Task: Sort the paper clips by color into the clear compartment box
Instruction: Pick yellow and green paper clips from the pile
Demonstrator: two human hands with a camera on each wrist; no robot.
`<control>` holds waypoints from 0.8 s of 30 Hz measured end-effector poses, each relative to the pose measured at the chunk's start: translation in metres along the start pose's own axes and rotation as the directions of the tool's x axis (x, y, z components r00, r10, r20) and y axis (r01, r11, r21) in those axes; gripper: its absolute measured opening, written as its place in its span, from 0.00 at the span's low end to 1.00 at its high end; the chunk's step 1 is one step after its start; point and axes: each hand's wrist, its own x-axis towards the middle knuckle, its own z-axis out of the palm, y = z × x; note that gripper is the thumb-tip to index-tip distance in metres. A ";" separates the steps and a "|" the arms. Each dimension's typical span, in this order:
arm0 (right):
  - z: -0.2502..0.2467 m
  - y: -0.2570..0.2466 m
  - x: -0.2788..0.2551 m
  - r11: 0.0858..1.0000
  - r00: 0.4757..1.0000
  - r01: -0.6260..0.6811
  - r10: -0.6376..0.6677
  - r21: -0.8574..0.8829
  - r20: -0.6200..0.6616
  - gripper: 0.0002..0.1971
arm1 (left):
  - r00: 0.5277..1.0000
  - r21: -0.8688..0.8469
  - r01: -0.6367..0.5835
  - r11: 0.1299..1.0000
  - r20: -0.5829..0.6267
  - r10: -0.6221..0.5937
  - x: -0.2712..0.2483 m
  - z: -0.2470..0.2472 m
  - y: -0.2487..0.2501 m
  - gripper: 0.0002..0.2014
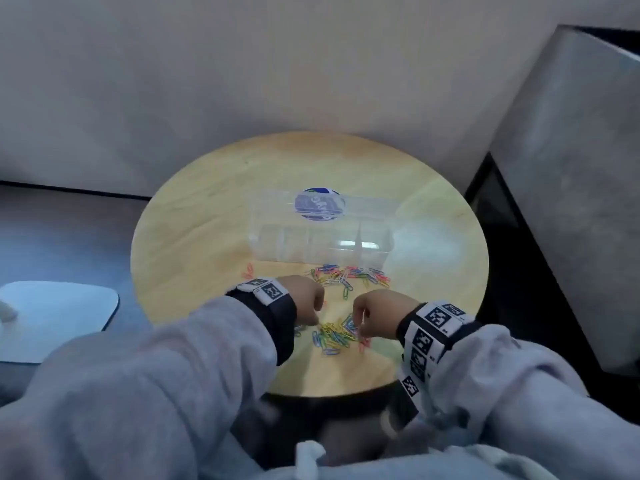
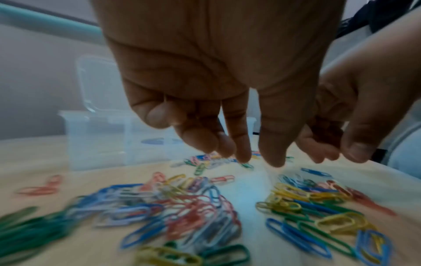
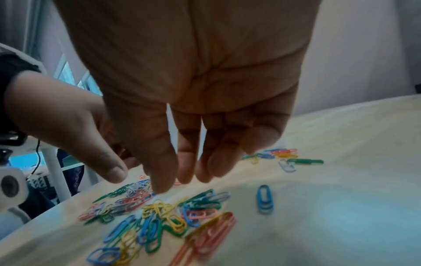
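Observation:
Coloured paper clips lie in two loose heaps on the round wooden table (image 1: 194,237). The far heap (image 1: 349,277) sits just in front of the clear compartment box (image 1: 322,237), whose lid stands open. The near heap (image 1: 334,336) is between my hands and also shows under my fingers as mixed clips (image 2: 182,207) (image 3: 164,216). My left hand (image 1: 317,318) (image 2: 257,160) hovers over it with fingers hanging down, holding nothing. My right hand (image 1: 358,327) (image 3: 173,181) hangs the same way, empty, just above the clips. The box compartments look empty.
A single blue clip (image 3: 264,198) lies apart to the right of the near heap. A few red clips (image 1: 247,271) lie left of the box. The table's front edge (image 1: 329,391) is close to my body. A pale flat pad (image 1: 59,317) lies on the dark surface to the left.

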 end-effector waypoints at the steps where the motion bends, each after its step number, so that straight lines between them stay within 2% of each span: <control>1: -0.002 0.003 0.004 1.000 1.000 -0.020 0.021 -0.021 0.022 0.09 | 1.000 0.016 -0.002 1.000 0.022 0.001 0.003 -0.004 0.004 0.15; 2: 0.006 0.014 0.022 0.998 0.997 -0.061 0.061 -0.004 0.051 0.10 | 0.998 0.025 -0.024 0.999 0.058 0.022 0.027 0.003 0.006 0.16; 5: 0.009 0.017 0.018 0.996 0.997 -0.079 0.080 -0.046 0.024 0.09 | 0.996 0.080 -0.034 0.996 0.084 0.027 0.026 0.005 0.012 0.17; 8: 0.017 0.026 0.024 0.998 0.998 -0.058 0.059 -0.016 0.019 0.07 | 0.994 0.114 -0.050 0.992 0.105 0.038 0.036 0.011 0.017 0.15; 11: 0.024 0.025 0.028 1.000 0.999 -0.030 0.030 0.002 -0.021 0.09 | 0.997 0.098 -0.042 0.994 0.076 0.034 0.040 0.017 0.018 0.12; 14: 0.026 0.023 0.033 1.000 0.999 -0.014 0.015 0.025 -0.044 0.07 | 0.999 0.058 -0.026 0.998 0.028 0.024 0.041 0.020 0.012 0.10; 17: 0.029 0.026 0.034 0.996 0.999 -0.008 0.012 0.093 -0.034 0.10 | 0.999 -0.088 0.023 0.996 -0.037 -0.026 0.039 0.021 0.000 0.07; 20: 0.025 0.030 0.029 0.983 0.996 -0.004 0.021 0.186 -0.088 0.09 | 0.998 -0.284 0.029 0.958 -0.038 -0.042 0.037 0.019 -0.012 0.04; 22: 0.021 0.035 0.027 0.950 0.993 -0.009 0.045 0.311 -0.108 0.05 | 0.999 -0.446 0.040 0.894 -0.008 -0.049 0.035 0.018 -0.019 0.08; 24: 0.020 0.040 0.028 0.882 0.995 -0.019 0.065 0.471 -0.081 0.09 | 0.996 -0.655 0.083 0.751 0.067 -0.052 0.035 0.018 -0.023 0.12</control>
